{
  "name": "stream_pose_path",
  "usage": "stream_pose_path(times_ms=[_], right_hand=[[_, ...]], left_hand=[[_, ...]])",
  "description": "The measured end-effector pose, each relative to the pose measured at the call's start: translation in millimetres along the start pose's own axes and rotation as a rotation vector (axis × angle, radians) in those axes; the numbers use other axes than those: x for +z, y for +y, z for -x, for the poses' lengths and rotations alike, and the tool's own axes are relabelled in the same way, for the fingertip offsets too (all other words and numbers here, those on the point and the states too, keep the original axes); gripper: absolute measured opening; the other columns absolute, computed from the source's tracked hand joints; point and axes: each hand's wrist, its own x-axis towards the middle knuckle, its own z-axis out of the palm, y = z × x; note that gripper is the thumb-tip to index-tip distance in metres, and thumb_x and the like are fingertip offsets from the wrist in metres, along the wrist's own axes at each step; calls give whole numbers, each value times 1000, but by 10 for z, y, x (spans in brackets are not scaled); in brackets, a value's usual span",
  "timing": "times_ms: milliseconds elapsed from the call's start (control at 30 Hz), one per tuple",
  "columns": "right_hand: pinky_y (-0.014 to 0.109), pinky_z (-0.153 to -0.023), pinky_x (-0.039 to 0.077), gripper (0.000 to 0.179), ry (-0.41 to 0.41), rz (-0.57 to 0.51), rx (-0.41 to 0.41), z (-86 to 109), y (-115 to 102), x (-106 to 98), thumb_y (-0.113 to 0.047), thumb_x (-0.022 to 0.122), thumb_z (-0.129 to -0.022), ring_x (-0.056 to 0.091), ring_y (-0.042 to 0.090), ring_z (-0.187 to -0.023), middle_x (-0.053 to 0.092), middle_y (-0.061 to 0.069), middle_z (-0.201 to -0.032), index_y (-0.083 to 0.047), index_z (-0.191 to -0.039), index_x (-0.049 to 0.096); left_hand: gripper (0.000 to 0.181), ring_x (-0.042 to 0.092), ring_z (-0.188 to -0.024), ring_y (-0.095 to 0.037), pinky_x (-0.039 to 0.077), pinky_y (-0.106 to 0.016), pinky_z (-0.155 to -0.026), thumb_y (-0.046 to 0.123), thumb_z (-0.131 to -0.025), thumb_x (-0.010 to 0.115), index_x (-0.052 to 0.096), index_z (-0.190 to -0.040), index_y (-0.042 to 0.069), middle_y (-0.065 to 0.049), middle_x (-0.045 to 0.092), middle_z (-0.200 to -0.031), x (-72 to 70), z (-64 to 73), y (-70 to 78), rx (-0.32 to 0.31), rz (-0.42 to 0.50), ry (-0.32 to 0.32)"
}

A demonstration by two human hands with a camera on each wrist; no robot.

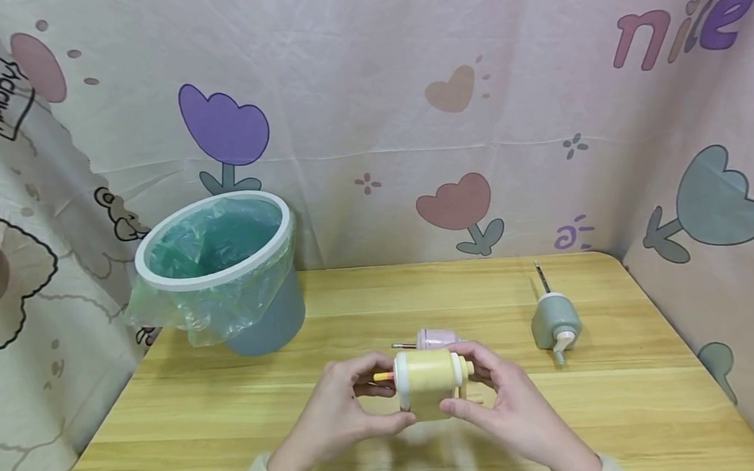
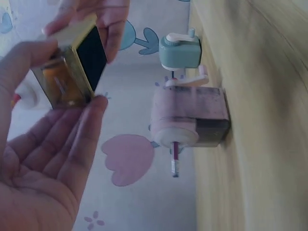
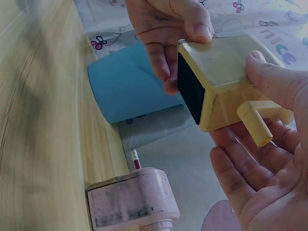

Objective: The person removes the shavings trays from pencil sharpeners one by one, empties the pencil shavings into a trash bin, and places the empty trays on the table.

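Note:
Both hands hold a yellow crank pencil sharpener [image 1: 429, 373] above the table. My left hand [image 1: 338, 407] grips its left end, thumb at the lower edge and fingers behind. My right hand [image 1: 513, 403] grips the other end, beside the yellow crank [image 3: 257, 125]. A yellow-and-red pencil [image 1: 382, 376] sticks out on the left. The right wrist view shows the sharpener's dark base [image 3: 191, 89]; an orange-brown patch [image 2: 60, 82] shows on one end in the left wrist view. Just behind stands a pink sharpener [image 1: 438, 337] with a pencil in it, partly hidden in the head view.
A grey-green sharpener [image 1: 555, 317] with a pencil in it stands on the right of the wooden table [image 1: 199, 430]. At the back left is a blue-grey bin [image 1: 266, 324] with a green plastic liner [image 1: 216, 238]. Printed curtains [image 1: 353, 118] hang behind and at both sides.

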Motion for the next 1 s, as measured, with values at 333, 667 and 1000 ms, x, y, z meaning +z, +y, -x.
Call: stream_pose_path(times_ms=[333, 667, 1000], right_hand=[[28, -105, 60, 48, -30, -26, -15, -9, -30, 0, -23, 85, -94, 72, 7, -109, 75, -7, -123, -24, -137, 63], [31, -107, 59, 52, 9, -1, -26, -42, -26, 17, -21, 87, -92, 73, 8, -112, 75, -4, -130, -23, -138, 64], [30, -105, 60, 52, -2, 7, -72, -56, -29, 39, -18, 86, -92, 72, 7, -110, 76, -2, -128, -22, -139, 64]], left_hand=[[41, 78, -94, -9, 69, -33, -86, 13, -78, 97, 76, -113, 16, -1, 80, -107, -55, 9, 9, 12, 31, -17], [46, 80, -96, -10, 69, -30, -87, 19, -77, 99, 77, -118, 19, 0, 81, -113, -51, 37, 40, -7, 3, 52], [46, 80, -98, -10, 69, -32, -88, 21, -77, 99, 78, -117, 18, 0, 82, -113, -83, 60, 10, 8, -1, 57]])
